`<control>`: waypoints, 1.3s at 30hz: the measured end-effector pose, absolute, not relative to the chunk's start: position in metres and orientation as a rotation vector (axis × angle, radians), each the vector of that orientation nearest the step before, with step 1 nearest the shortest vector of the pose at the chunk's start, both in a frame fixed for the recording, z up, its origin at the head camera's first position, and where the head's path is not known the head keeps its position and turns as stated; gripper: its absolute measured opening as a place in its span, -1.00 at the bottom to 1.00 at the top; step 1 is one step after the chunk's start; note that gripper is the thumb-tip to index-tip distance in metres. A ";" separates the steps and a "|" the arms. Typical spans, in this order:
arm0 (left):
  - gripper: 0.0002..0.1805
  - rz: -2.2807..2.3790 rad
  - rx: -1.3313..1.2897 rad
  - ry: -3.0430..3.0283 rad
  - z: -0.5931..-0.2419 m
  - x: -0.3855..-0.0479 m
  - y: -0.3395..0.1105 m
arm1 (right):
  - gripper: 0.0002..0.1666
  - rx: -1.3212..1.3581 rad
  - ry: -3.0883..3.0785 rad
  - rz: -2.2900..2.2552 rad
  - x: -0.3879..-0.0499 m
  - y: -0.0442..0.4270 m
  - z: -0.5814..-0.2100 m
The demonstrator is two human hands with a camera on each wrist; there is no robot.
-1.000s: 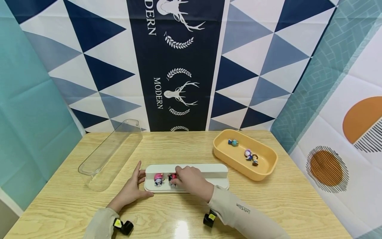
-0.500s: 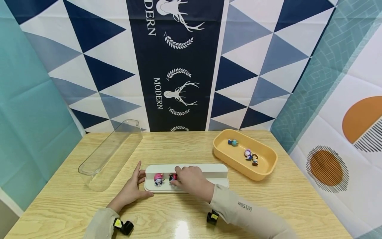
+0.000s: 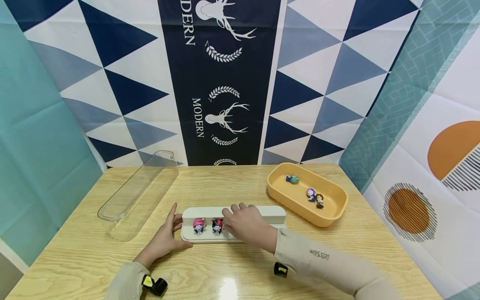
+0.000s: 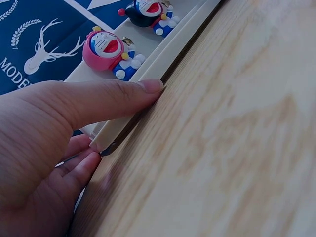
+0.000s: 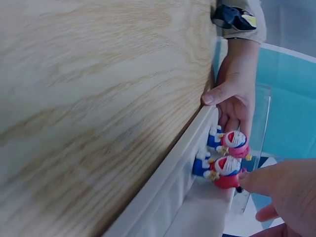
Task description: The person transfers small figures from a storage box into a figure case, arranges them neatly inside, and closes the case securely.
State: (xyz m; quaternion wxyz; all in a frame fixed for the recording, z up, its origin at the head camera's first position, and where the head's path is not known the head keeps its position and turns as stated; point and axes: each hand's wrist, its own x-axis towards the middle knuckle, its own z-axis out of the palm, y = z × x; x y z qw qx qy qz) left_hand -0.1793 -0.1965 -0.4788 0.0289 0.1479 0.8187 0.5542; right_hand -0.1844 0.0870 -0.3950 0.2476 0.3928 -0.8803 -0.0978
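A long white display stand (image 3: 273, 213) with a raised back step lies on the table. Two Doraemon-like figurines stand on its left part: one in a pink hood (image 3: 198, 226), the other with a black and red head (image 3: 217, 226). My left hand (image 3: 165, 239) holds the stand's left end, thumb along the front edge and fingers around the corner (image 4: 101, 145). My right hand (image 3: 249, 225) hovers over the middle of the stand, fingers loosely bent, just right of the black and red figurine. No object shows in it; its thumb (image 5: 261, 180) appears beside that figurine in the right wrist view.
A yellow tray (image 3: 292, 208) at the back right contains a teal-headed figurine (image 3: 293, 179), a purple-headed one (image 3: 311, 193) and a brown-haired one (image 3: 319, 201). At the left lies a long clear plastic cover (image 3: 140, 193). Patterned cloth (image 3: 225, 83) hangs behind the table.
My right hand has let go of the black and red figurine and moved slightly right, leaving it standing beside the pink-hooded one. My left hand has stayed on the stand.
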 end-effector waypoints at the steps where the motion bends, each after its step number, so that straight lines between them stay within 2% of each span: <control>1: 0.49 1.705 0.462 2.528 -0.479 -0.179 -0.197 | -0.62 1.083 -2.387 -0.271 -0.185 0.089 -0.394; 17: 0.48 1.701 0.463 2.558 -0.486 -0.177 -0.197 | -0.66 1.175 -2.264 -0.460 -0.207 0.127 -0.372; 31: 0.47 1.725 0.532 2.551 -0.480 -0.179 -0.198 | -0.67 1.248 -2.126 -0.519 -0.247 0.169 -0.343; 39: 0.47 1.683 0.596 2.631 -0.485 -0.177 -0.198 | -0.65 1.284 -2.104 -0.580 -0.282 0.205 -0.337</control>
